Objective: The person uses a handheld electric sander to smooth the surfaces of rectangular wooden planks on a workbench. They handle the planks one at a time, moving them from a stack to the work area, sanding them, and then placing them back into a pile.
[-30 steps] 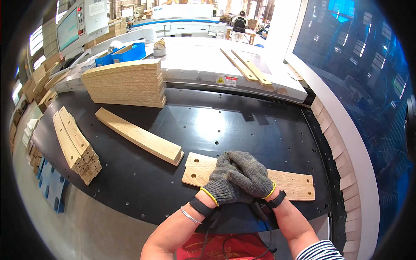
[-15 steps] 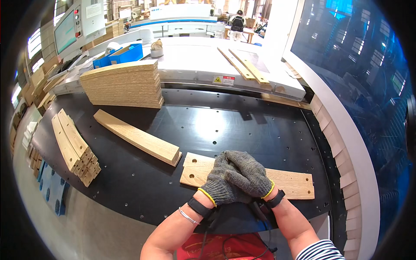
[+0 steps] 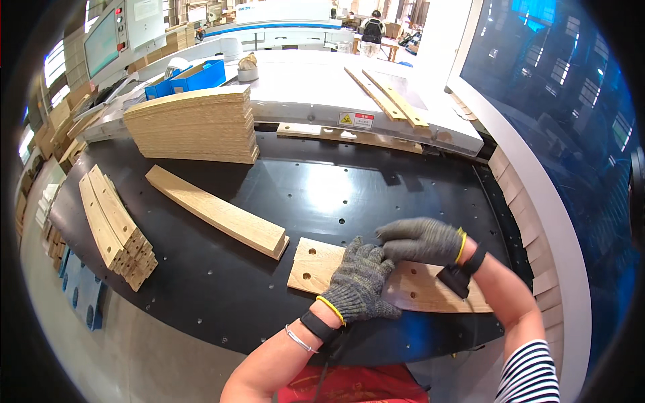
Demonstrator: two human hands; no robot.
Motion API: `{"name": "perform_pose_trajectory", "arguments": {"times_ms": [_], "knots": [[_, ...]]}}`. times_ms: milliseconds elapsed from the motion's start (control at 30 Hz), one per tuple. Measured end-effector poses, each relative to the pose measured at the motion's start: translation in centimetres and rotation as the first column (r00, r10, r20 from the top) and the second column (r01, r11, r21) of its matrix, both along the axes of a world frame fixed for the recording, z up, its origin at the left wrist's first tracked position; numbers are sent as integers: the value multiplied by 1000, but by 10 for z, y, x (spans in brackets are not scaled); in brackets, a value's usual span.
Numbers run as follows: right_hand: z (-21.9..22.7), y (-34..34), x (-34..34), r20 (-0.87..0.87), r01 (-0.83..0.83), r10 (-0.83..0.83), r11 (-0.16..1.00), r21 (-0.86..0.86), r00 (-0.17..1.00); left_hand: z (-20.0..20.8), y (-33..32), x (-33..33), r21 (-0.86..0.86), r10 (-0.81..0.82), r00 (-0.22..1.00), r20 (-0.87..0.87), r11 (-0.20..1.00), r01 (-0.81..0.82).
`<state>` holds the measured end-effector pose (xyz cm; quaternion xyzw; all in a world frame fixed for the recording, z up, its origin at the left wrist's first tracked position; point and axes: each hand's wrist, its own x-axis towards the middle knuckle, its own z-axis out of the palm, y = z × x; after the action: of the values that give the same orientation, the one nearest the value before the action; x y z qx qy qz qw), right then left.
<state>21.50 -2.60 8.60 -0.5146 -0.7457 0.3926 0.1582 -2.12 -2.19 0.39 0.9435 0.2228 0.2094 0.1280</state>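
Note:
A flat wooden board with round drilled holes lies on the black worktable in front of me. My left hand, in a grey knit glove with a yellow cuff, rests on the board's middle with its fingers apart and its thumb stretched to the right. My right hand, gloved alike and slightly blurred, is just above the board's far edge. Its fingers stretch out toward the left hand, and nothing shows in them. The right forearm hides the board's right end.
Curved wooden pieces lie left of the board; drilled strips are stacked farther left. Behind stands a tall stack of boards. A wooden strip lies along the white machine. Blue bins sit on it; a person stands far back.
My hands were together over the board; the right has moved away, up and to the right. A wooden strip now shows at the machine's near edge. The view has shifted slightly.

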Motion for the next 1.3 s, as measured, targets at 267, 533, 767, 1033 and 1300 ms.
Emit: {"name": "perform_pose_trajectory", "arguments": {"times_ms": [267, 533, 767, 1033, 1300], "knots": [[-23, 124, 133, -156, 693, -714, 700, -173, 682, 16, 4, -4, -86, -53, 999, 5, 995, 54], [-97, 229, 239, 234, 644, -767, 632, 431, 597, 18, 9, 5, -178, -112, 994, 13, 978, 112], [-25, 193, 70, 749, 153, -480, 872, 466, 456, 16, 5, -7, -189, -40, 999, -8, 981, 38], [-35, 160, 55, 585, 45, -421, 836, 547, 693, 12, 7, -1, -144, -82, 996, 37, 986, 87], [5, 42, 71, 687, 19, -234, 952, 305, 688, 13, 3, -3, -125, -75, 997, -12, 990, 73]]}}
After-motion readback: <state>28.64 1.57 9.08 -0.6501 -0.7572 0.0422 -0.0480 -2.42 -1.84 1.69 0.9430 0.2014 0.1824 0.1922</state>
